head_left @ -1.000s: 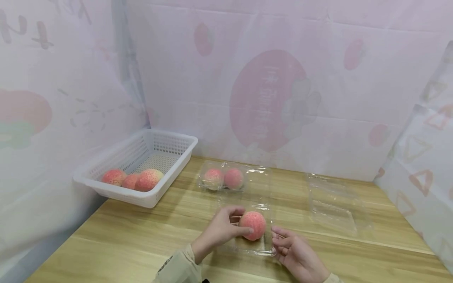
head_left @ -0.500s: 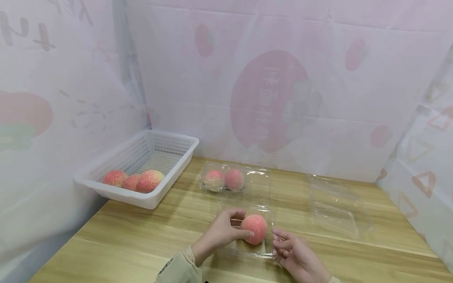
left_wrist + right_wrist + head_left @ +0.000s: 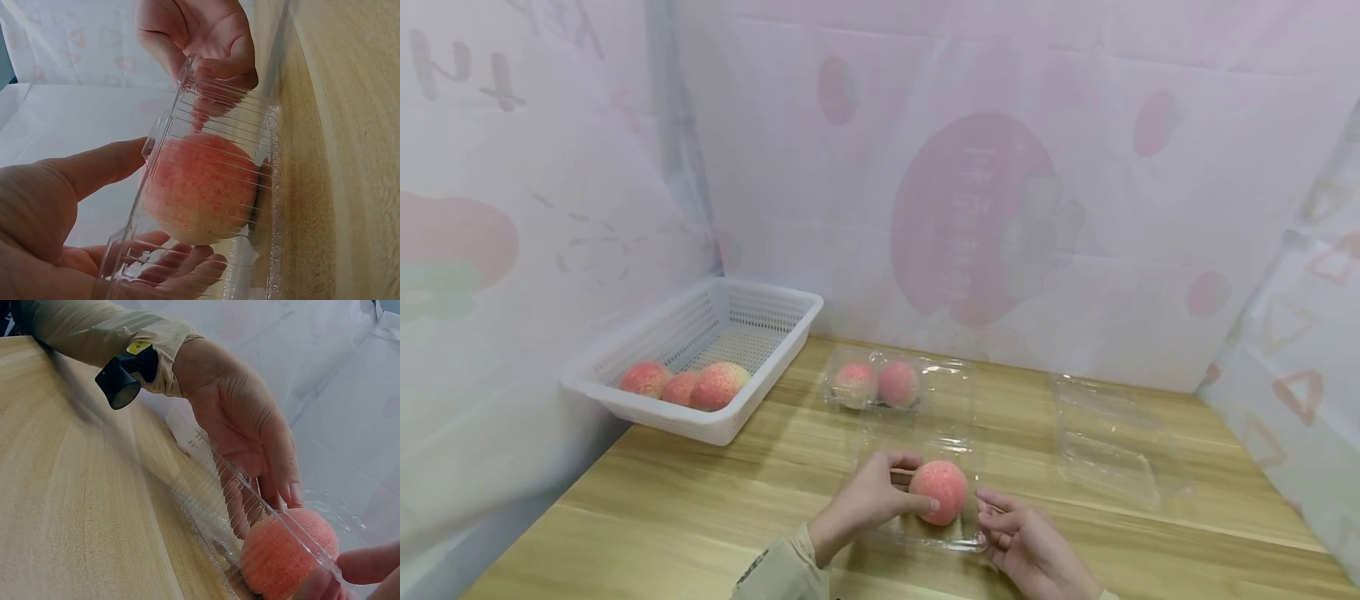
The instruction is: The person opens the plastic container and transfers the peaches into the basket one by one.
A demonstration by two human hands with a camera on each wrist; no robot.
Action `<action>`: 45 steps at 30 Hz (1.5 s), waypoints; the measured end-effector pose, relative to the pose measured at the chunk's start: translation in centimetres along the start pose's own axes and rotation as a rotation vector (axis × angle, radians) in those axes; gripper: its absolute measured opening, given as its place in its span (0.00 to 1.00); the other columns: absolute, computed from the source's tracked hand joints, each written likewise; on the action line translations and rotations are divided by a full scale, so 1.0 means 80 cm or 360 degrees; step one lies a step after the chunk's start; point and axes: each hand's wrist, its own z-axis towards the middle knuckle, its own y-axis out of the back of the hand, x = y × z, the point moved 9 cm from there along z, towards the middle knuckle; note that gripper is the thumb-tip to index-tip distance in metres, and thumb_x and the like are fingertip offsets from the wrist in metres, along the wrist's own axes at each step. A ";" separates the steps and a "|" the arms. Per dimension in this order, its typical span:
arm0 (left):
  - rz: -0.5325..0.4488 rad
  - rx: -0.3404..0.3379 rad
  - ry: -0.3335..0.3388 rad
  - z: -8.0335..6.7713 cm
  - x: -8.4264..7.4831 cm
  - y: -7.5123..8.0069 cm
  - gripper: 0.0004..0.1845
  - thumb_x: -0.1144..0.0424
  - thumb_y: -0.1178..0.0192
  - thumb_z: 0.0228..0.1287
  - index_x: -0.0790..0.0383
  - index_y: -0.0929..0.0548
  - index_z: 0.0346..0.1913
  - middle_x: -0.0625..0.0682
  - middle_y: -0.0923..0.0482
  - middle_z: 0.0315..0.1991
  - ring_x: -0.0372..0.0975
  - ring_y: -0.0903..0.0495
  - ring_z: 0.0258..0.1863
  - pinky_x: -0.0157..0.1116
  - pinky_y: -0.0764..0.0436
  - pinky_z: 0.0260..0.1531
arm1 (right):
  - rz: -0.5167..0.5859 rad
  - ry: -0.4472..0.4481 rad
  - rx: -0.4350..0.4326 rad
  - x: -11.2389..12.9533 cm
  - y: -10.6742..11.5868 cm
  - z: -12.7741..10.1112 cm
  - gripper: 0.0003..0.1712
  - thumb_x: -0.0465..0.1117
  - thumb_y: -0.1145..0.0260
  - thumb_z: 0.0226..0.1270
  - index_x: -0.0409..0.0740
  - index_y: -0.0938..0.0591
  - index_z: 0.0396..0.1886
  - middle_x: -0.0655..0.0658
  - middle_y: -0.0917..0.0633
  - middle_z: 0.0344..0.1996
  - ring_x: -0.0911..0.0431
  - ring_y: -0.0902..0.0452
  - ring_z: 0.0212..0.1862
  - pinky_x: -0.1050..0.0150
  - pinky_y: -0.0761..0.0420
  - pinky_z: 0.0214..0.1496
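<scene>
In the head view a pinkish-red peach [image 3: 940,495] sits inside a clear plastic clamshell box [image 3: 951,546] at the front middle of the table. My left hand [image 3: 876,497] grips the peach from its left side, thumb at the front, fingers behind. The left wrist view has the peach [image 3: 200,187] behind the box's ribbed wall. With thumb and fingers, my right hand [image 3: 1030,537] pinches the box's right edge. Right wrist footage places the left hand [image 3: 250,419] over the box, its thumb against the peach [image 3: 284,553].
A white basket [image 3: 730,421] with several peaches stands at the left. Behind the box lies another clear container with two peaches [image 3: 898,385] under plastic. At the right is a further clear container [image 3: 1108,467]. Printed cloth walls [image 3: 985,217] enclose the wooden table [image 3: 700,517].
</scene>
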 end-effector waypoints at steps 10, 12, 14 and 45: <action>0.0107 0.0020 0.0022 -0.002 -0.002 0.001 0.28 0.70 0.24 0.47 0.72 0.20 0.53 0.57 0.18 0.45 0.50 0.19 0.46 0.49 0.20 0.50 | -0.0019 -0.0006 0.0010 0.000 -0.003 0.001 0.37 0.26 0.44 0.69 0.26 0.49 0.72 0.43 0.22 0.45 0.53 0.28 0.45 0.61 0.27 0.51; 0.0101 0.0040 0.0032 -0.003 -0.002 -0.002 0.27 0.70 0.24 0.47 0.72 0.20 0.51 0.57 0.18 0.44 0.50 0.19 0.44 0.48 0.19 0.48 | -0.0027 -0.0005 0.0018 0.000 -0.003 0.000 0.37 0.26 0.44 0.69 0.26 0.50 0.73 0.43 0.22 0.45 0.53 0.28 0.46 0.61 0.27 0.51; 0.0079 0.0062 0.0041 -0.004 -0.003 -0.005 0.24 0.71 0.24 0.46 0.71 0.19 0.50 0.56 0.18 0.43 0.49 0.18 0.43 0.46 0.17 0.45 | -0.0036 -0.0006 0.0012 0.000 -0.002 0.000 0.37 0.26 0.44 0.70 0.25 0.50 0.73 0.43 0.22 0.45 0.54 0.28 0.45 0.61 0.27 0.50; 0.0117 0.0098 0.0019 -0.006 -0.008 -0.021 0.27 0.73 0.23 0.42 0.70 0.19 0.50 0.55 0.20 0.45 0.48 0.19 0.41 0.40 0.15 0.38 | -0.0055 -0.0014 -0.0017 0.000 -0.001 -0.001 0.38 0.28 0.41 0.68 0.26 0.48 0.73 0.42 0.24 0.44 0.53 0.30 0.45 0.61 0.28 0.53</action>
